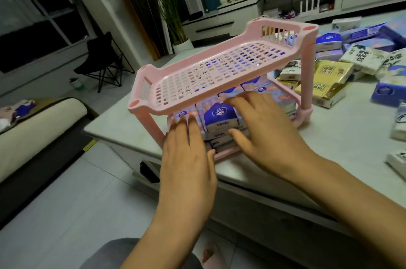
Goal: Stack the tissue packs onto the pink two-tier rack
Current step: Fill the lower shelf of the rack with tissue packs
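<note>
Left hand (186, 159) and right hand (261, 134), flat-fingered with no grip, press the tissue packs (220, 118) in the rack (197, 79); push evenly toward 12 o'clock, keeping rows flush.

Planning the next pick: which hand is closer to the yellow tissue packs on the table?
Right. The right hand is at the lower shelf of the rack, left of the yellow packs; the left hand is further left, by the rack's front leg.

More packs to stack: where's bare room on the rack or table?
The top tier is bare. The table is bare between rack and loose packs at right. The lower tier is packed full, left hand and right hand against it.
</note>
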The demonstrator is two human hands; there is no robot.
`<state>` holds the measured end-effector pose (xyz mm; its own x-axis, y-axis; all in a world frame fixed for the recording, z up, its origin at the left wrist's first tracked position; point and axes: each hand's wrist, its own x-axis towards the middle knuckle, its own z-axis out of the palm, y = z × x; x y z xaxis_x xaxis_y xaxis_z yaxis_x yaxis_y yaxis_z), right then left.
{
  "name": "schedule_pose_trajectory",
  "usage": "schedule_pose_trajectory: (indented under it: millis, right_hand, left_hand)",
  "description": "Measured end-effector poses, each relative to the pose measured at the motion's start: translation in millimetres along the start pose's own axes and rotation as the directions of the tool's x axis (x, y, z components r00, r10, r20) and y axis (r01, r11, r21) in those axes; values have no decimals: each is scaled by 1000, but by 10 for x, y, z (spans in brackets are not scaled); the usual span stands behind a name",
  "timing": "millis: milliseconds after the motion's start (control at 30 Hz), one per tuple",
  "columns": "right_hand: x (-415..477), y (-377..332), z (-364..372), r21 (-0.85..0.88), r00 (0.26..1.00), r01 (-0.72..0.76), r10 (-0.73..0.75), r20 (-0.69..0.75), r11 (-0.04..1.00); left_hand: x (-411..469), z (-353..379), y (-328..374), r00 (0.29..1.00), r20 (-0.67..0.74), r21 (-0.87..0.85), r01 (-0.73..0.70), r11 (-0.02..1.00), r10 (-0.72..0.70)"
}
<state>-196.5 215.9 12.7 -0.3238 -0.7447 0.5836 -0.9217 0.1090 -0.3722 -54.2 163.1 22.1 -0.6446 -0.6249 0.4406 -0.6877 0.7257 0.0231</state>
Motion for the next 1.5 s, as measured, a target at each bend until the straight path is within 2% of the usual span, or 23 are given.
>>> schedule_pose_trajectory:
  millis: [133,367,667,1100,1367,1500]
  right_hand:
    - [47,-18,102,-66,994,112,-112,-4,992]
    - [112,7,148,-57,988,142,-145,-53,988]
    - [86,2,163,-33,983,158,-160,-94,987]
    - [86,-3,239,-43,966,210,-214,-142,977]
    - [123,6,283,77,979,182,-173,-103,980]
    - [147,10,289,92,980,177,-167,-108,980]
  left_hand:
    - [-53,80,-26,999,-36,136,-26,990,31]
    - [-88,116,-37,998,-28,197,-43,979,50]
    - [-93,138,-61,995,-90,110,-42,993,52]
    - [-17,169,-109,997,-62,-84,-50,995,45]
    - [-81,205,-101,991,-114,105,-61,993,73]
    - [-95,202,-114,990,-139,134,-17,991,36]
